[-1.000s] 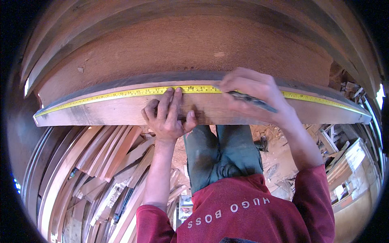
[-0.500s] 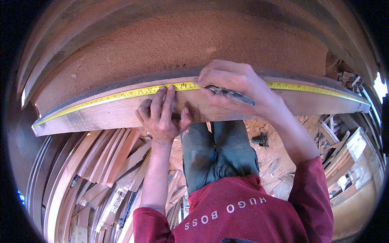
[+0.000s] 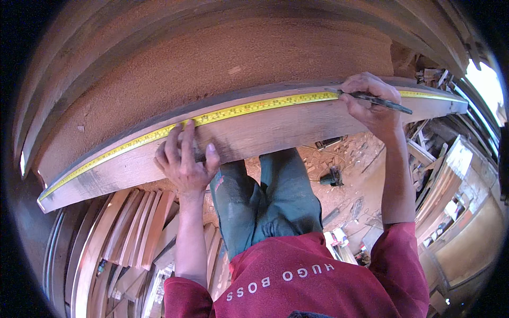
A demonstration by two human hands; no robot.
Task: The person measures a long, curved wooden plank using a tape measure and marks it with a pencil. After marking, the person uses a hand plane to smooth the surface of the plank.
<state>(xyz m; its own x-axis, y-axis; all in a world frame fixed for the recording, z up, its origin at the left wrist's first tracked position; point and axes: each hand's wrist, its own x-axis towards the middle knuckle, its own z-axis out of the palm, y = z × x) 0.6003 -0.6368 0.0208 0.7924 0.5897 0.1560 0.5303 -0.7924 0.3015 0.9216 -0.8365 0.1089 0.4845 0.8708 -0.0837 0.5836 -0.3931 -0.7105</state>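
Observation:
A long timber board (image 3: pixel 254 131) spans the view just beyond my legs. Along its far side lies a yellow measuring tape (image 3: pixel 265 106), stretched from the left end of the board to near the right end. My left hand (image 3: pixel 185 164) rests on the board with its fingers outstretched, fingertips pressing on the tape's near edge and thumb apart. Farther right, my right hand (image 3: pixel 371 103) grips a dark, slim pen (image 3: pixel 389 103) in a pinch. The pen's tip end is at the tape, partly hidden by the fingers.
Brown sawdust (image 3: pixel 212 63) covers the surface beyond the board. Cut timber strips (image 3: pixel 127 228) are stacked at lower left. A dark green power tool (image 3: pixel 332 176) lies on the chip-strewn floor. More planks (image 3: pixel 442 196) lean at the right.
My right hand has moved right along the tape with the pen. The left hand still presses on the tape. The whole view has shifted and tilted.

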